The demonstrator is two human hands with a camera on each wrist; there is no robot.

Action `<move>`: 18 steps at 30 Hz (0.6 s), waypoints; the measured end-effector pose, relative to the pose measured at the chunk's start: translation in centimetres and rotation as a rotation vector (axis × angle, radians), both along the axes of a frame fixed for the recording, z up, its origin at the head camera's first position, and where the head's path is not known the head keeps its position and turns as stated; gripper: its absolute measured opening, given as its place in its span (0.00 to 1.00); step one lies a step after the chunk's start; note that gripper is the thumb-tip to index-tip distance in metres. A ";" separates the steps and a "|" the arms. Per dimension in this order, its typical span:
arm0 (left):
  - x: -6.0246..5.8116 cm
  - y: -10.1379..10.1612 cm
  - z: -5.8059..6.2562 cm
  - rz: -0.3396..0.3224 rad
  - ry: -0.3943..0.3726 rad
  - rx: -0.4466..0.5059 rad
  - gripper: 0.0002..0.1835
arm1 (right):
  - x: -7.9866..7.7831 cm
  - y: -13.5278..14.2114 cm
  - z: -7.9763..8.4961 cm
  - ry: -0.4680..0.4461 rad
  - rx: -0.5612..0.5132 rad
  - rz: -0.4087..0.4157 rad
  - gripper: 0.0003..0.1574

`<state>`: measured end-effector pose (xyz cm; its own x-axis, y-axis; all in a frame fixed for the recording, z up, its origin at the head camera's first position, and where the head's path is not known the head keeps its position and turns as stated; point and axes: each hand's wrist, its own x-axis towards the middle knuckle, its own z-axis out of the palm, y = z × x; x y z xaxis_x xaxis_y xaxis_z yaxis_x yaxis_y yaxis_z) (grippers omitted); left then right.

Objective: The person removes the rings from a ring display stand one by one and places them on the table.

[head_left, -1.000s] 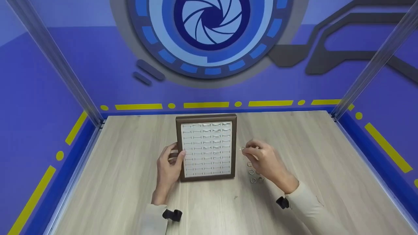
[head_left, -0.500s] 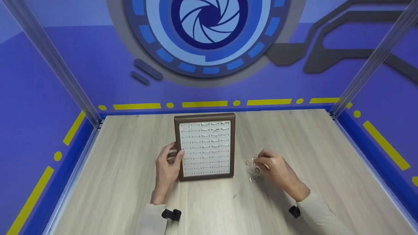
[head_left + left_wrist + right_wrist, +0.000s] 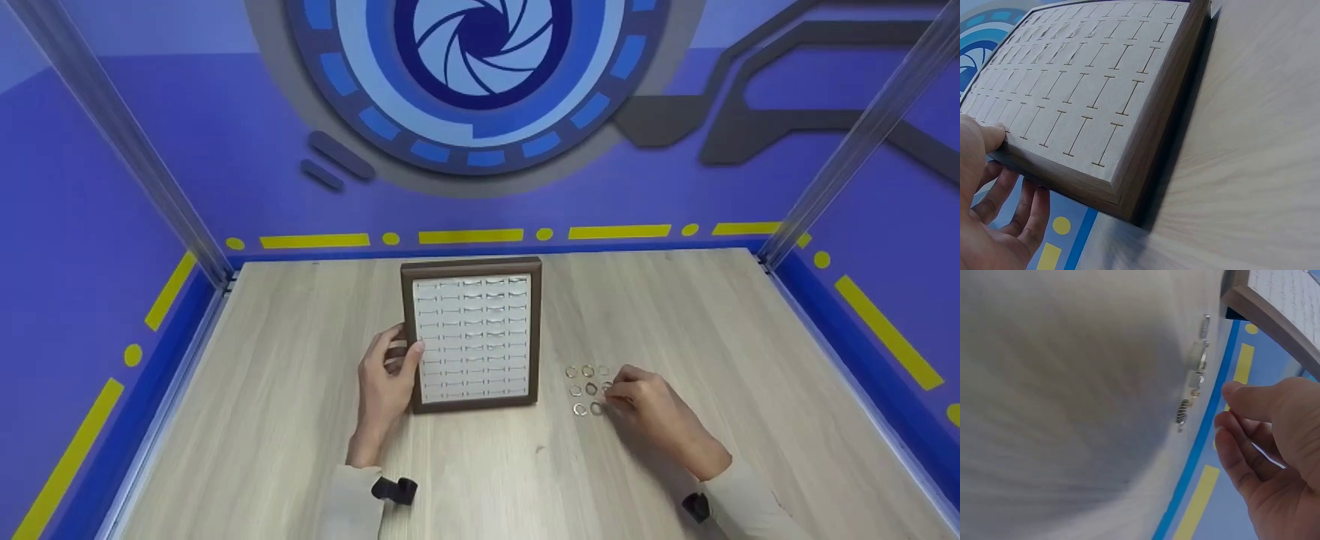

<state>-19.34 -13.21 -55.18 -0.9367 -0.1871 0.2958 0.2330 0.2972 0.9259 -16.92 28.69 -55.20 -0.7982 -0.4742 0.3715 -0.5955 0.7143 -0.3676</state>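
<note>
A ring display tray [image 3: 472, 341] with a brown wooden frame and white slotted padding stands tilted up on the table. My left hand [image 3: 386, 382] holds its left edge, thumb on the front and fingers behind. In the left wrist view, the thumb [image 3: 994, 136] presses the frame's border. My right hand [image 3: 664, 416] is over the right side of a group of loose metal rings [image 3: 591, 389] on the table. Its fingertips are close to one ring [image 3: 607, 387]; contact is hard to tell. The right wrist view shows a gap between thumb [image 3: 1244, 396] and index finger, with nothing visible between them.
Silvery bands glint in several upper slots [image 3: 495, 295] of the tray. The light wooden table [image 3: 300, 315] is bounded by blue panels [image 3: 97, 247] and clear corner posts [image 3: 150, 172]. Black wrist cameras [image 3: 394, 491] sit by both sleeves.
My right hand has moved from beside the tray, where it pinched a ring, right and toward me over the ring group; it no longer visibly holds one. My left hand keeps its grip.
</note>
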 end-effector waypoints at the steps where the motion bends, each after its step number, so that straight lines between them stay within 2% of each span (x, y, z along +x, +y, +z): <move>1: 0.0 0.0 0.0 -0.001 -0.001 0.001 0.22 | 0.1 0.1 -0.1 -0.015 0.011 -0.002 0.10; 13: -0.1 -0.1 0.3 0.002 0.000 -0.009 0.22 | 0.3 0.6 -0.4 -0.122 0.071 -0.031 0.12; 18: -0.2 0.1 0.1 0.017 -0.011 -0.006 0.22 | 0.5 0.8 -0.8 -0.108 0.090 -0.027 0.14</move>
<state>-19.49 -13.16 -55.12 -0.9367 -0.2011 0.2866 0.2177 0.3064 0.9267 -16.38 29.52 -55.96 -0.8440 -0.4798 0.2398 -0.5363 0.7625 -0.3618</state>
